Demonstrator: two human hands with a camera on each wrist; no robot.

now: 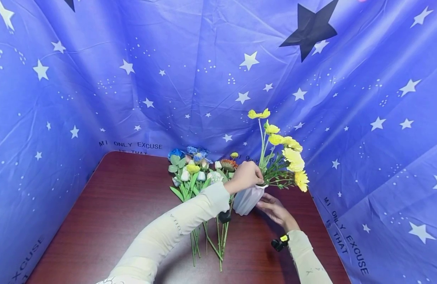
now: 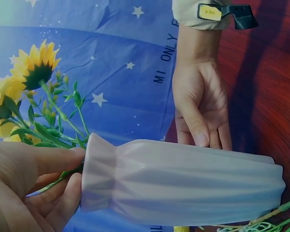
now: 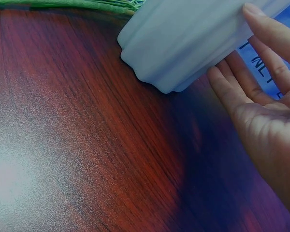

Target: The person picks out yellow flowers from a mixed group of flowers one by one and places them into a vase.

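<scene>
A white fluted vase (image 1: pixel 247 200) leans at a tilt, its mouth toward the upper right in the head view. My left hand (image 1: pixel 245 176) is at the mouth, where its thumb and fingers pinch a green flower stem (image 2: pixel 63 175). Yellow flowers (image 1: pixel 294 159) on leafy stems fan out from the mouth. Low on the vase's right side, my right hand (image 1: pixel 275 209) touches the wall with extended fingers (image 3: pixel 227 84). Its thumb lies along the near side in the right wrist view. The stem ends inside the vase are hidden.
Left of the vase, a bunch of artificial flowers (image 1: pixel 200 176) lies on the dark red wooden table (image 1: pixel 133 193), with white tulips, blue blooms and an orange flower. Its long bare stems (image 1: pixel 218 246) point toward the near edge. A blue starry cloth (image 1: pixel 204 79) hangs around the table.
</scene>
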